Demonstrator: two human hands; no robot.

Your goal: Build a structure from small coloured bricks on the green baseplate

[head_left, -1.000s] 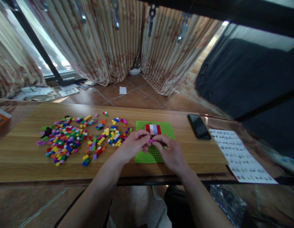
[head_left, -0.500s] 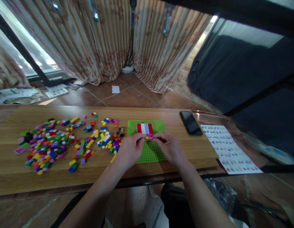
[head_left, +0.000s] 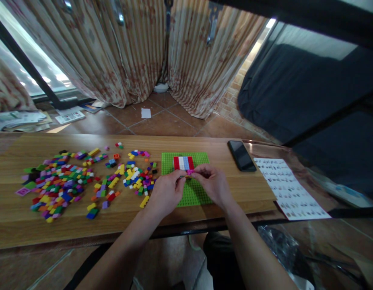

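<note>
Over the green baseplate (head_left: 196,197), both hands are at close work, fingertips almost meeting! The left hand (head_left: 167,190) comes in from its side with thumb and finger pinching the left end of a small pink-and-yellow piece (head_left: 190,172). Opposite, the right hand (head_left: 215,183) pinches the right end, its other fingers curled in. Pink shows on top, yellow below; whether that piece is pressed to the plate or raised just above it, I can't tell. Right beyond the fingertips sits the striped block (head_left: 184,163), flat on the plate, running red, white, pale blue, red from left to right.

Look left along the wooden surface (head_left: 249,195): a big brick pile (head_left: 64,181) in every colour sprawls far out, and a smaller brick cluster (head_left: 138,177) lies nearer the plate. One long yellow brick (head_left: 144,201) rests just beside the left forearm. Across on the right, a dark phone (head_left: 242,156) lies near the far edge, screen up, and past it a printed sheet (head_left: 291,189) covered in rows of tiny pictures, too small to make out.
</note>
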